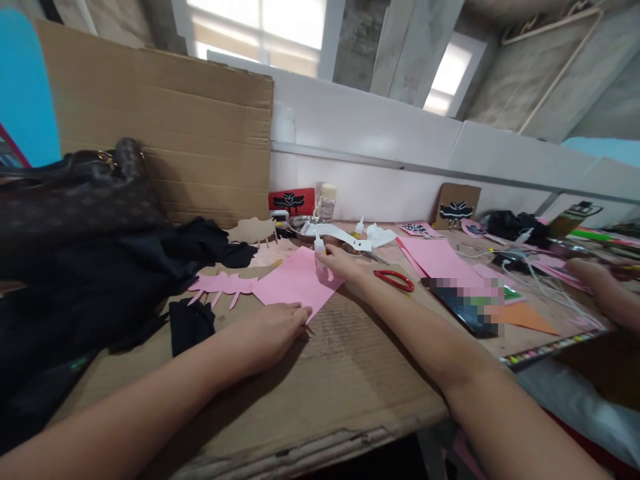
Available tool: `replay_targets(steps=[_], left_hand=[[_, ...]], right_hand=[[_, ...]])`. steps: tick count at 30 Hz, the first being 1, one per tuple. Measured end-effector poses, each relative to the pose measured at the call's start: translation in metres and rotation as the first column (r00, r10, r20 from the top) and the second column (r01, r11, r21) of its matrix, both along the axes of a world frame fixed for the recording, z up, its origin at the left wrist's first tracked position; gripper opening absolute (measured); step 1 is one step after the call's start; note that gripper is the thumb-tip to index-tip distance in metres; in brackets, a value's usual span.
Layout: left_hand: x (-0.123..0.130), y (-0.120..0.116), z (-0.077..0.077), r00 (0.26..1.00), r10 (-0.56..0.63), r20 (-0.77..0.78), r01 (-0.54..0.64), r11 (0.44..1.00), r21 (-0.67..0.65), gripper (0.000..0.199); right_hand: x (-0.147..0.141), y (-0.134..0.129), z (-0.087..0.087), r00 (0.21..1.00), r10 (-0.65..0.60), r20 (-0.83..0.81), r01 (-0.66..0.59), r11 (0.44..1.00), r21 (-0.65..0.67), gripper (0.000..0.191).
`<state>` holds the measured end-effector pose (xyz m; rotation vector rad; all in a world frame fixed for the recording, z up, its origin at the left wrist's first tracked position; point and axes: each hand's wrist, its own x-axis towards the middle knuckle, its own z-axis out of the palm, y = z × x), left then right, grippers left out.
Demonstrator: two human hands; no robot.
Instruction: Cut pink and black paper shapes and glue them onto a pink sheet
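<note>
Pink paper [290, 283] is laid on cardboard [350, 373], touched by the left hand [280, 327]; grip cannot be determined. Apart, a bottle [319, 245] is pinched by the right hand [336, 262]; by tipping, paper could be stained.

Place: I take this for a craft workshop, with handwork spread along a cardboard-covered table [350, 387].
Craft stock: I see pink paper [300, 283], cut-out shapes [223, 285], small dropper bottles [360, 228] and red-handled pliers [394, 281].
Finished-looking pieces: Black figures on red [291, 201] and brown backings [459, 205] lean at the back.
Building: My view shows bare, rough grey walls [540, 73], bright windows [257, 30] and white panels [360, 113] behind the table.
Neighbouring spot: Another person's arm [607, 293] reaches in at the right.
</note>
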<state>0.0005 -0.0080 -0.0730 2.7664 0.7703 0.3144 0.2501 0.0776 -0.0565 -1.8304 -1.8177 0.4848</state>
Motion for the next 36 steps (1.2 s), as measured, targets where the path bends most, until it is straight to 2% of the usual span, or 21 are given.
replay_targets(steps=[5,9,13,16,19,22,24,27,31,33,36], left_hand=[[-0.004,0.007,0.0,0.998,0.01,-0.056,-0.007,0.999,0.047,0.032],[-0.007,0.011,0.01,0.997,0.048,-0.065,-0.043,0.996,0.077,0.024],[-0.007,0.005,0.021,0.995,0.103,-0.004,-0.103,0.993,0.058,0.031],[-0.003,-0.004,0.024,0.988,0.138,0.071,-0.136,0.99,-0.032,0.037],[0.0,-0.011,0.023,0.979,0.157,0.129,-0.135,0.977,-0.165,0.038],[0.002,-0.013,0.019,0.956,0.196,0.218,-0.114,0.934,-0.339,0.037],[0.002,-0.011,0.014,0.942,0.217,0.256,-0.101,0.911,-0.399,0.037],[0.001,-0.008,0.006,0.954,0.191,0.231,-0.1,0.929,-0.356,0.035],[0.003,-0.007,-0.001,0.969,0.076,0.237,-0.032,0.983,-0.182,0.036],[0.004,-0.008,-0.003,0.97,0.038,0.24,-0.015,0.995,-0.095,0.039],[0.006,-0.009,-0.007,0.974,0.003,0.226,0.001,1.0,-0.02,0.037]], right_hand=[[0.01,-0.003,0.013,0.996,0.073,-0.046,-0.069,0.994,0.083,0.026],[0.021,-0.011,0.01,0.994,-0.015,-0.106,0.024,0.996,0.084,0.034],[0.028,-0.033,0.006,0.981,-0.063,-0.184,0.084,0.99,0.112,0.025],[0.03,-0.052,0.011,0.964,-0.025,-0.263,0.076,0.98,0.185,0.016],[0.024,-0.07,0.015,0.932,0.057,-0.359,0.017,0.98,0.201,0.014],[0.01,-0.087,0.014,0.888,0.124,-0.443,-0.045,0.982,0.185,0.019],[0.002,-0.095,0.012,0.853,0.171,-0.494,-0.109,0.982,0.152,0.026],[0.001,-0.097,0.011,0.851,0.215,-0.479,-0.163,0.975,0.148,0.04],[0.023,-0.083,0.014,0.956,0.065,-0.287,0.007,0.97,0.242,0.035],[0.035,-0.072,0.014,0.971,-0.007,-0.24,0.071,0.963,0.259,0.03],[0.039,-0.05,0.013,0.977,-0.033,-0.212,0.084,0.968,0.235,0.027]])
